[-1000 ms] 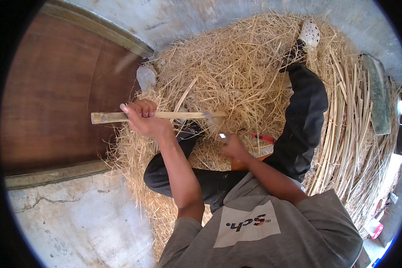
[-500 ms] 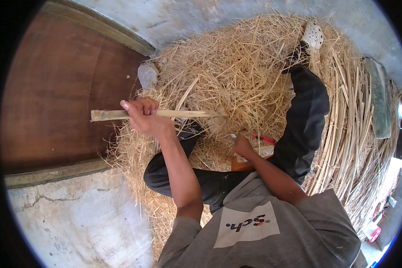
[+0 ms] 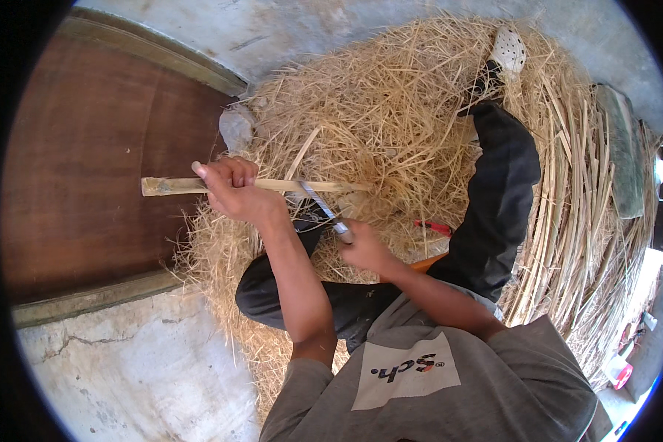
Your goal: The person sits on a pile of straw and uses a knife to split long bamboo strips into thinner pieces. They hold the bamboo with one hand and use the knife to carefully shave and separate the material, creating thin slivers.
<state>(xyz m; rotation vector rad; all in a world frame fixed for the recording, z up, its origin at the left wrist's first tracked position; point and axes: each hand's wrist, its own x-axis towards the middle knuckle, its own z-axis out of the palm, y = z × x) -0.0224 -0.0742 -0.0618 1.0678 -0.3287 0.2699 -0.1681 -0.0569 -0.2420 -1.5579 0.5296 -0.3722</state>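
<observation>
Right hand [image 3: 365,247] raised knife [image 3: 320,210] onto stick | stick [image 3: 199,186] lies left-right | left hand [image 3: 232,190] grips stick

Rough craft workshop at floor level, maybe by house entrance: cracked concrete floor [image 3: 125,383], brown wooden door [image 3: 88,169], big heap of straw-like shavings [image 3: 390,110], bundle of split cane strips [image 3: 567,243] (all lying loose on floor).
</observation>
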